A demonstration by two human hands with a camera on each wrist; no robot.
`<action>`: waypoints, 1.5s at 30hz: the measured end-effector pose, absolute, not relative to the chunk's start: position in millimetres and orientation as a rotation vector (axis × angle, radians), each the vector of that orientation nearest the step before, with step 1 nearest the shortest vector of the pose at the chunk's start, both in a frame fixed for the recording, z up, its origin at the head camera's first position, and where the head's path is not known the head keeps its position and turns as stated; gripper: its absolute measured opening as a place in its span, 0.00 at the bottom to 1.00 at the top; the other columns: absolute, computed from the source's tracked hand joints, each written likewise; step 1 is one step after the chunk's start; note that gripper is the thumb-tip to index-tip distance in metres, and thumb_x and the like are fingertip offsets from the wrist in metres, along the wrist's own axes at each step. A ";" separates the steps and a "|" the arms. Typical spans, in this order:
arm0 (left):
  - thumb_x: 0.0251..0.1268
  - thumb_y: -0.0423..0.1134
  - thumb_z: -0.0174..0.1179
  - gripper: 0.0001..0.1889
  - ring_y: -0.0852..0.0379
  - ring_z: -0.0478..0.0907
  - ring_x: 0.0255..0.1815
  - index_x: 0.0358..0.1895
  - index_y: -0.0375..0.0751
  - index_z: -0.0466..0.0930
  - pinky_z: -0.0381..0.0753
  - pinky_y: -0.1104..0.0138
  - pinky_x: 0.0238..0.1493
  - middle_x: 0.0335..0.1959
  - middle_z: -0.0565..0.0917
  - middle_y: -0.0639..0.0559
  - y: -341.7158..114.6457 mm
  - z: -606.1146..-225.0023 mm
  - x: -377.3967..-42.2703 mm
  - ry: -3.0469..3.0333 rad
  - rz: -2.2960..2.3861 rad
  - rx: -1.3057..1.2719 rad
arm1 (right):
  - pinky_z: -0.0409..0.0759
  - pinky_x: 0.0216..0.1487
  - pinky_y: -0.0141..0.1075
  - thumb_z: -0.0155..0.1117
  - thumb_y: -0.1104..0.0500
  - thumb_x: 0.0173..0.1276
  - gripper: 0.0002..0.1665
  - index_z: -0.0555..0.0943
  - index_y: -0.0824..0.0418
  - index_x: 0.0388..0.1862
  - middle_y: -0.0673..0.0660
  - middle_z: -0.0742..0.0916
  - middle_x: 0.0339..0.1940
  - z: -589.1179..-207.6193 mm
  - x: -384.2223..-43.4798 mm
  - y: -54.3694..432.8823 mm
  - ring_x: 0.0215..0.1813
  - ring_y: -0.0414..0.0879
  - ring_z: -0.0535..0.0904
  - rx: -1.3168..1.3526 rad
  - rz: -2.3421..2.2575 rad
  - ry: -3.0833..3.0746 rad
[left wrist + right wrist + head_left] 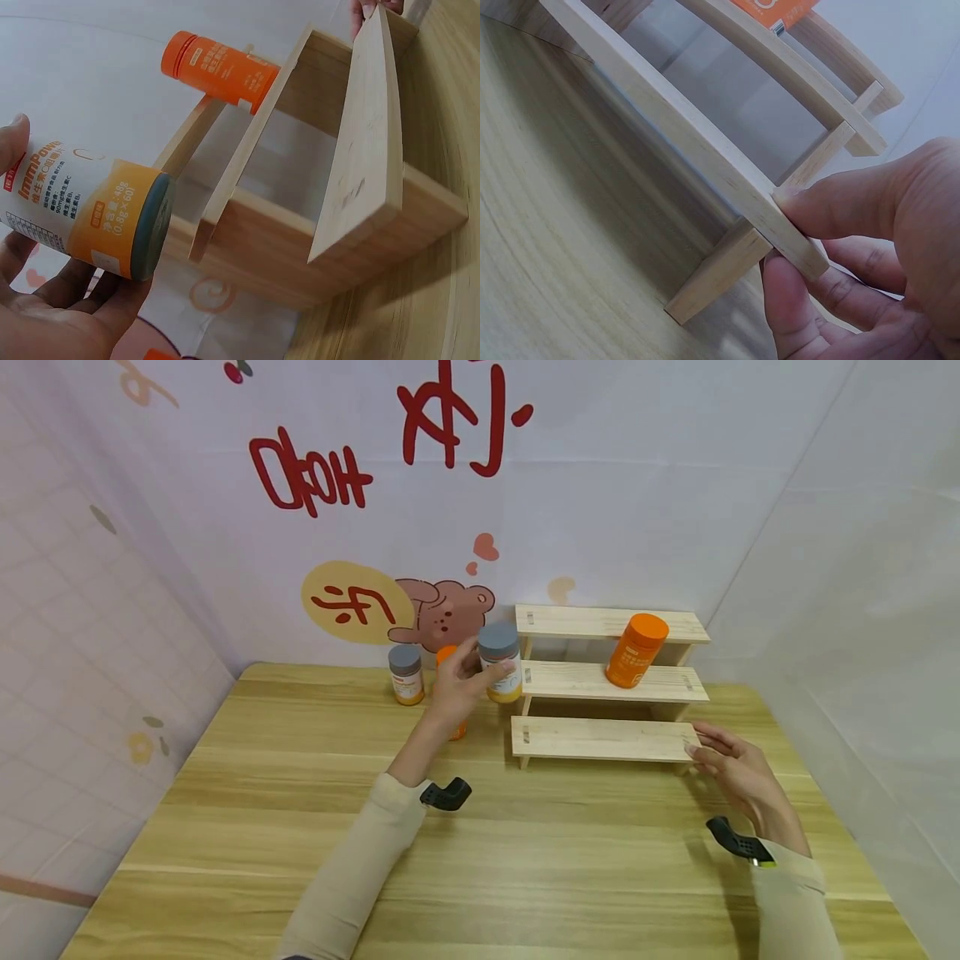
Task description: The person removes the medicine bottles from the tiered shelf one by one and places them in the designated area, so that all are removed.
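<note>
My left hand grips a grey-lidded supplement bottle with a white and yellow label, holding it above the table beside the shelf's left end. In the left wrist view this bottle is clear of the wood. At the other end, my right hand pinches the right end of the lowest board of a three-step wooden shelf; thumb on top and fingers beneath show in the right wrist view. An orange bottle stands on the middle step.
Another grey-lidded bottle stands on the wooden table, left of my left hand. An orange bottle is mostly hidden behind that hand. A printed white cloth hangs behind the table, with more white cloth at both sides.
</note>
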State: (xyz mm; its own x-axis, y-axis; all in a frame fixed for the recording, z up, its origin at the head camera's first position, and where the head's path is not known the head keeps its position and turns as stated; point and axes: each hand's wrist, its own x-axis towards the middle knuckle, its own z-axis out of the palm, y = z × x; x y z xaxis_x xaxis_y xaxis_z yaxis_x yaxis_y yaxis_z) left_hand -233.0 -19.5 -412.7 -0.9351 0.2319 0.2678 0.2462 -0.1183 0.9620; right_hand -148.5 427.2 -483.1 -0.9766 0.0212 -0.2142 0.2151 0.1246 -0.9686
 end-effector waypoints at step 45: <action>0.71 0.40 0.66 0.28 0.58 0.77 0.60 0.73 0.49 0.72 0.79 0.73 0.59 0.60 0.81 0.55 -140.2 -432.1 -234.5 -2.132 -2.186 -0.218 | 0.84 0.49 0.28 0.68 0.56 0.74 0.47 0.55 0.62 0.84 0.43 0.74 0.58 -480.0 -146.4 424.9 0.50 0.31 0.82 0.248 -1.981 2.231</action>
